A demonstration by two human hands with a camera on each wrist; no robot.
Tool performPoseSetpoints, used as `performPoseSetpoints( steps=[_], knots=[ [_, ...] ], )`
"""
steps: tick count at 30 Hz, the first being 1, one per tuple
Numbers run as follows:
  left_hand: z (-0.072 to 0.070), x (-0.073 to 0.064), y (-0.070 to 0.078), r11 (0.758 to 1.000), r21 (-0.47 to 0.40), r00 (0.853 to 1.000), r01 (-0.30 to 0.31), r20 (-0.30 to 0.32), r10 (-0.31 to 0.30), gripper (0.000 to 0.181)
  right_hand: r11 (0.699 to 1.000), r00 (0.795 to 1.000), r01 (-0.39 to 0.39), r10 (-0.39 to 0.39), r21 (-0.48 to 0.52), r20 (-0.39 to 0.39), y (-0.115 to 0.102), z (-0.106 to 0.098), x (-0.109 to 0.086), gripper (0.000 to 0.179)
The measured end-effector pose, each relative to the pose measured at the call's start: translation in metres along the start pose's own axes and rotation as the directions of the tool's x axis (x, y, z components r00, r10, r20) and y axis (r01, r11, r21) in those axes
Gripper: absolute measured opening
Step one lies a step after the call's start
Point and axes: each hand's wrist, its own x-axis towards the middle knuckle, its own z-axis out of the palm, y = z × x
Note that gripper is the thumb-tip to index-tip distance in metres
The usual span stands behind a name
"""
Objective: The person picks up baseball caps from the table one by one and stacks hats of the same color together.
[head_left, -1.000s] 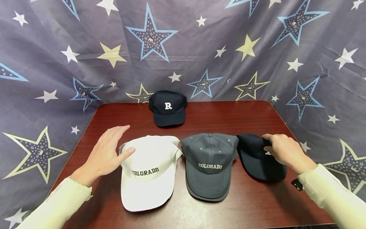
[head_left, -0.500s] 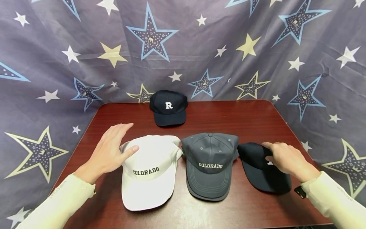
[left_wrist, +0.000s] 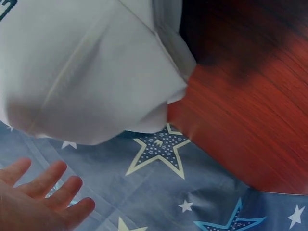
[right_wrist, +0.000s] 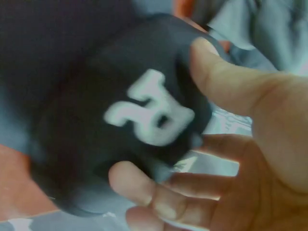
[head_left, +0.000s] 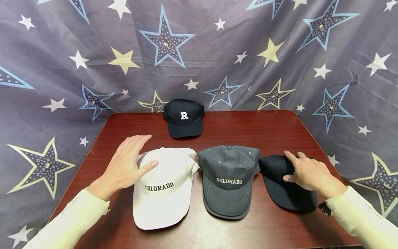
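Note:
My left hand (head_left: 127, 164), fingers straight and thumb apart, hovers at the left side of a white baseball cap (head_left: 168, 166) lettered COLORADO. In the left wrist view, spread fingertips (left_wrist: 60, 192) show below the cap's crown (left_wrist: 96, 72). On the right, my right hand (head_left: 314, 174) is over a dark cap (head_left: 287, 199) with its fingers loosened. The right wrist view shows that cap's white R (right_wrist: 156, 108), the thumb at the crown's edge and the fingers spread along the other side. From the head view the hand hides this letter.
Between the white and dark caps lies a grey COLORADO cap (head_left: 228, 162), close beside both. Another dark R cap (head_left: 183, 119) sits at the back of the reddish-brown table (head_left: 248, 128). Behind hangs a star-patterned cloth (head_left: 199, 62).
The right-hand dark cap came nearer and slightly right in my right hand, then stopped. The right fingers have since loosened and spread. My left hand drifted a little right.

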Motion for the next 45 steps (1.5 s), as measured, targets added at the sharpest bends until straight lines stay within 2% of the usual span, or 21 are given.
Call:
performPoseSetpoints(
  steps=[4, 9, 15, 20, 28, 38, 45],
  knots=[
    [0.002, 0.001, 0.005, 1.0, 0.009, 1.0, -0.02, 0.003, 0.02, 0.083, 1.0, 0.996, 0.023, -0.022, 0.009, -0.089, -0.012, -0.021, 0.011, 0.081],
    [0.003, 0.002, 0.009, 1.0, 0.017, 1.0, -0.022, 0.01, 0.021, 0.084, 0.997, 0.976, 0.067, -0.058, 0.037, -0.209, -0.041, -0.052, 0.034, 0.067],
    [0.005, 0.005, 0.015, 0.999, 0.024, 0.999, -0.037, 0.013, 0.037, 0.085, 0.987, 0.967, 0.137, -0.114, 0.086, -0.23, -0.082, -0.084, 0.073, 0.063],
    [0.005, 0.005, 0.018, 0.999, 0.03, 0.999, -0.045, 0.023, 0.045, 0.085, 0.977, 0.974, 0.168, -0.144, 0.131, -0.178, -0.117, -0.102, 0.114, 0.063],
    [0.003, 0.0, 0.016, 0.999, 0.032, 0.999, -0.025, 0.031, 0.024, 0.084, 0.977, 0.991, 0.13, -0.135, 0.169, 0.019, -0.166, -0.116, 0.175, 0.073],
    [0.006, -0.001, 0.016, 1.0, 0.03, 0.999, 0.005, 0.052, -0.006, 0.085, 0.977, 0.986, 0.116, -0.136, 0.181, 0.101, -0.209, -0.116, 0.223, 0.079],
    [0.003, 0.002, 0.016, 1.0, 0.023, 0.998, -0.006, 0.06, 0.004, 0.083, 0.977, 0.984, 0.125, -0.144, 0.172, 0.102, -0.234, -0.107, 0.25, 0.087]
  ],
)
